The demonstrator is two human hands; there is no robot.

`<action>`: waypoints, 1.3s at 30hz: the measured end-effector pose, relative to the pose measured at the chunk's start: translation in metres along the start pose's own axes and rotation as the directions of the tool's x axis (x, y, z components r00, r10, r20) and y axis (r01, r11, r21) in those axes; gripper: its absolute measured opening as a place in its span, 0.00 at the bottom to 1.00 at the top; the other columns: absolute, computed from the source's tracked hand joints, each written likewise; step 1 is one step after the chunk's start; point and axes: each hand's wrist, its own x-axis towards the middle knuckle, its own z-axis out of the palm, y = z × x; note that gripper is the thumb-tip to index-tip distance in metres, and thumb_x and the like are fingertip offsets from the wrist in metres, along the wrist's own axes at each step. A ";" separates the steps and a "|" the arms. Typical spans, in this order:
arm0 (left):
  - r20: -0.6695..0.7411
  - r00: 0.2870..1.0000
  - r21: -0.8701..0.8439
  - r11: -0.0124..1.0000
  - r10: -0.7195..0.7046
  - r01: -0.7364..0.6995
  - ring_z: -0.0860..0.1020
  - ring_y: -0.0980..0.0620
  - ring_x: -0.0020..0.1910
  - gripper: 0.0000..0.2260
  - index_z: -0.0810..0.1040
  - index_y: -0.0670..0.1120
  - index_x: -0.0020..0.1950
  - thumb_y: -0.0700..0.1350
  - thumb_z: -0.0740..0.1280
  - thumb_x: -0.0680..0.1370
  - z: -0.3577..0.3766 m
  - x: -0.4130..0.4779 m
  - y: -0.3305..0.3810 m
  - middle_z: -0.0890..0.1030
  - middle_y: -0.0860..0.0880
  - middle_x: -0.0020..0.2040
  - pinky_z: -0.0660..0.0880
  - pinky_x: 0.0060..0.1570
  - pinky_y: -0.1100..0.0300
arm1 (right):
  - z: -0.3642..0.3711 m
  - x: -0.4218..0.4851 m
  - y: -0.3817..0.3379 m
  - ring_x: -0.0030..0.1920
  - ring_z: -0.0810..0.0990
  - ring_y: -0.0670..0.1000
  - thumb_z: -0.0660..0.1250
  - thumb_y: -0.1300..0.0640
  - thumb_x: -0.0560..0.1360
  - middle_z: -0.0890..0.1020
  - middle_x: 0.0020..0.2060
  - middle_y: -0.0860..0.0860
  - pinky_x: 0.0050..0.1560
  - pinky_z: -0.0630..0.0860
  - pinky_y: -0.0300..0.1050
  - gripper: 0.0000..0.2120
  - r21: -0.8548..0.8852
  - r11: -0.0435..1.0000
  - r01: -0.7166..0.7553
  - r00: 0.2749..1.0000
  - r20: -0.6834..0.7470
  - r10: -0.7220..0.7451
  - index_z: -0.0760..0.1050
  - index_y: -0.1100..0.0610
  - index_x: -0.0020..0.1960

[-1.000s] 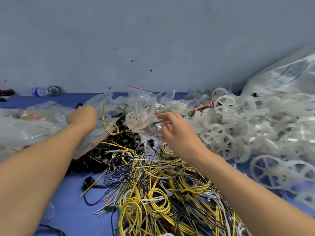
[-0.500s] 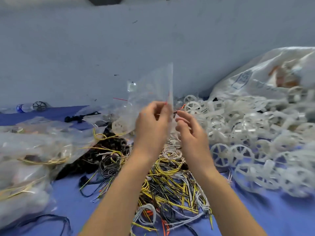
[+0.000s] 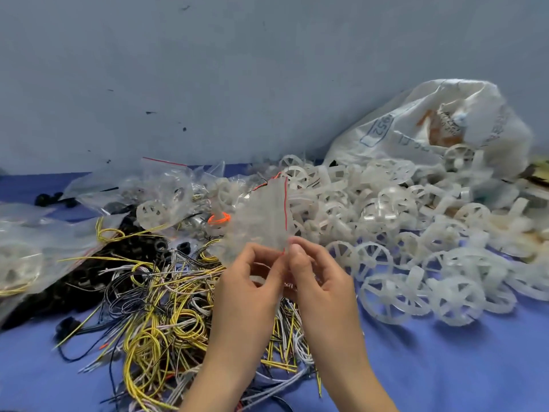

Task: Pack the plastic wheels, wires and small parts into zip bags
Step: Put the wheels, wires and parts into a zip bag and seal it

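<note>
- The left hand (image 3: 249,281) and the right hand (image 3: 323,281) are both raised over the middle of the blue table (image 3: 460,367). Each one pinches the same empty zip bag (image 3: 261,221) between thumb and curled fingers.
- The two grips are close together at the lower end of the bag's red zip line (image 3: 285,209). The rest of the bag stands up above the hands. It looks like the step of opening the mouth; I cannot tell if it is open already.
- The wires (image 3: 166,316) lie in a tangled heap under the hands, toward the near edge.
- The plastic wheels (image 3: 386,221) are piled on the right side up to the far edge, beside a large white sack (image 3: 430,126).
- The black small parts (image 3: 130,242) lie on the left, near the filled bags (image 3: 26,248).
- Risk: the film is thin and slippery, so the thumbs may slide over both layers together and the mouth will stay closed.
- Risk: if the pull is made only at this one corner, the seal may open only partly, and a wheel could then catch on the narrow mouth.
- Risk: the wires are knotted together, so lifting one bundle may drag others with it and push parts off the table.
</note>
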 end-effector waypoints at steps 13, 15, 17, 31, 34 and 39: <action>-0.072 0.997 0.087 0.996 -0.013 0.020 0.79 0.56 0.32 0.07 0.77 0.51 0.42 0.52 0.69 0.77 -0.024 -0.001 -0.003 0.82 0.51 0.36 0.73 0.33 0.67 | 0.009 0.005 -0.004 0.37 0.83 0.49 0.66 0.47 0.79 0.85 0.37 0.46 0.44 0.81 0.60 0.07 -0.190 0.981 0.048 0.998 -0.037 -0.056 0.81 0.47 0.45; -0.158 0.987 0.104 0.995 0.018 -0.002 0.79 0.56 0.31 0.06 0.76 0.50 0.44 0.50 0.67 0.78 -0.026 0.000 0.000 0.82 0.51 0.37 0.74 0.32 0.65 | 0.007 0.004 -0.009 0.35 0.83 0.47 0.66 0.50 0.79 0.84 0.36 0.45 0.42 0.81 0.59 0.07 -0.217 0.972 0.087 0.981 -0.150 -0.122 0.80 0.47 0.45; -0.223 0.974 0.046 0.999 0.034 -0.024 0.79 0.57 0.31 0.05 0.75 0.47 0.46 0.47 0.67 0.79 -0.027 0.002 0.007 0.82 0.51 0.37 0.74 0.31 0.68 | 0.006 0.001 -0.019 0.35 0.82 0.46 0.64 0.49 0.79 0.82 0.36 0.43 0.38 0.80 0.54 0.06 -0.267 0.952 0.152 0.928 -0.293 -0.230 0.78 0.46 0.45; 0.105 0.958 0.541 0.824 -0.268 0.171 0.78 0.56 0.28 0.05 0.73 0.53 0.55 0.47 0.64 0.80 -0.037 0.009 -0.010 0.82 0.50 0.37 0.73 0.32 0.58 | 0.017 -0.017 -0.036 0.48 0.79 0.51 0.58 0.48 0.79 0.72 0.52 0.43 0.38 0.68 0.48 0.10 -0.905 0.393 0.163 0.985 0.126 -0.118 0.68 0.41 0.60; 0.031 0.982 0.648 0.752 -0.189 0.124 0.77 0.61 0.27 0.07 0.71 0.57 0.58 0.52 0.62 0.80 -0.047 0.009 -0.016 0.80 0.54 0.32 0.70 0.30 0.65 | 0.003 -0.007 -0.010 0.53 0.76 0.51 0.56 0.50 0.80 0.75 0.54 0.45 0.50 0.74 0.50 0.12 -0.882 0.471 0.017 0.990 0.081 0.117 0.69 0.43 0.62; 0.059 0.993 0.851 0.525 -0.099 0.002 0.72 0.56 0.52 0.11 0.73 0.57 0.62 0.55 0.60 0.80 -0.063 0.010 -0.026 0.74 0.57 0.51 0.72 0.52 0.57 | -0.010 0.001 0.006 0.47 0.76 0.48 0.59 0.54 0.78 0.78 0.49 0.42 0.45 0.71 0.47 0.16 -0.793 0.607 -0.056 0.988 0.045 0.149 0.72 0.41 0.63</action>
